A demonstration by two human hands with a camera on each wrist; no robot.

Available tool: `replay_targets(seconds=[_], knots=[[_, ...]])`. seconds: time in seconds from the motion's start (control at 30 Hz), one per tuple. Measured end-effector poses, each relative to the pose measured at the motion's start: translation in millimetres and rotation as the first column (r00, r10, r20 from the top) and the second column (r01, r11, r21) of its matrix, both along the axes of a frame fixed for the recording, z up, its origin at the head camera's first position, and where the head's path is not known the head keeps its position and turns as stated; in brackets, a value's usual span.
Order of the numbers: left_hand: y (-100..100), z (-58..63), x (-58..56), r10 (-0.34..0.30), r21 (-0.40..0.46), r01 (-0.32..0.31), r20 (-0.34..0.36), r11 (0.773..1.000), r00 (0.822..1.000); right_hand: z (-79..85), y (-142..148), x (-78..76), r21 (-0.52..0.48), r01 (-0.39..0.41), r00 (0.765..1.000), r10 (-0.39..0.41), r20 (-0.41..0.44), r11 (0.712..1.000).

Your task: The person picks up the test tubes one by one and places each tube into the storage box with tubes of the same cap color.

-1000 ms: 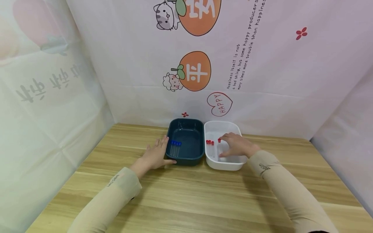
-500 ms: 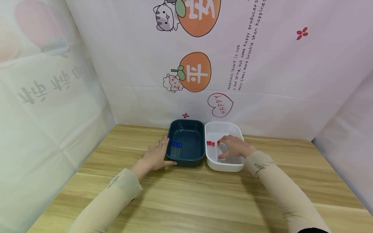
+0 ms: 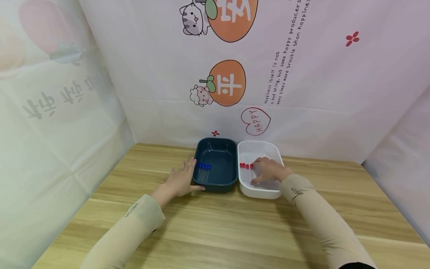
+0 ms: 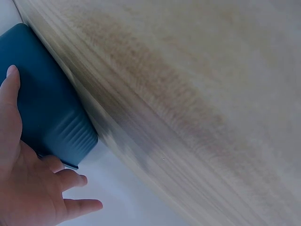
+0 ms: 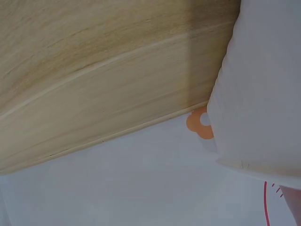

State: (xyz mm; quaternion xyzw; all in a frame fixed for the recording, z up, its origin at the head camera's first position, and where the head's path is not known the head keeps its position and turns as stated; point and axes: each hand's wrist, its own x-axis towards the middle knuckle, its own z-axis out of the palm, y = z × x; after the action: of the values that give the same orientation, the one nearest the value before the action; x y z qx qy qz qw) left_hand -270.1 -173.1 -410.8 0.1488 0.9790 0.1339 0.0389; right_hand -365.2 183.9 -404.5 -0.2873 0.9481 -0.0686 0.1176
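My left hand (image 3: pixel 182 180) rests against the left front corner of a dark teal bin (image 3: pixel 221 167), thumb along its front wall and fingers extended up its side. In the left wrist view, fingers of this hand (image 4: pixel 30 186) spread beside the bin's outer wall (image 4: pixel 47 103). Several blue-capped test tubes (image 3: pixel 203 173) lie side by side in that bin. Inside the white bin (image 3: pixel 260 193), my right hand (image 3: pixel 267 170) pinches a red-capped test tube (image 3: pixel 251 166) lengthwise, fingers at its cap and thumb near its other end. Further red-capped test tubes (image 3: pixel 244 166) lie in a row just left of it.
Both bins stand side by side at the back of the wooden table (image 3: pixel 215 228), close to a printed cloth backdrop (image 3: pixel 161 119). The right wrist view shows mostly the sleeve (image 5: pixel 263 94), the tabletop (image 5: pixel 108 70) and pale cloth (image 5: pixel 131 183).
My right hand has moved slightly left and down with the red-capped test tube, closing the gap to the row. The left hand stays at the teal bin.
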Motion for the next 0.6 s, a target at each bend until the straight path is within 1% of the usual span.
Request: replay_targets(seconds=[0.23,0.47,0.6], knots=[[0.8,0.7,-1.0,0.001,0.003,-0.001,0.003,1.0,1.0,0.1,-0.5,-0.7,-0.016,0.031,0.999,-0.031,0.034,0.999],[1.1,0.8,-0.6,0.002,-0.007,-0.002,0.0,1.0,1.0,1.3,-1.6,0.3,0.019,0.032,0.997,-0.033,0.066,0.999],[0.4,0.0,-0.9,0.007,-0.003,-0.007,0.002,1.0,1.0,2.4,-3.3,1.4,0.022,0.037,0.996,-0.039,0.076,0.999]])
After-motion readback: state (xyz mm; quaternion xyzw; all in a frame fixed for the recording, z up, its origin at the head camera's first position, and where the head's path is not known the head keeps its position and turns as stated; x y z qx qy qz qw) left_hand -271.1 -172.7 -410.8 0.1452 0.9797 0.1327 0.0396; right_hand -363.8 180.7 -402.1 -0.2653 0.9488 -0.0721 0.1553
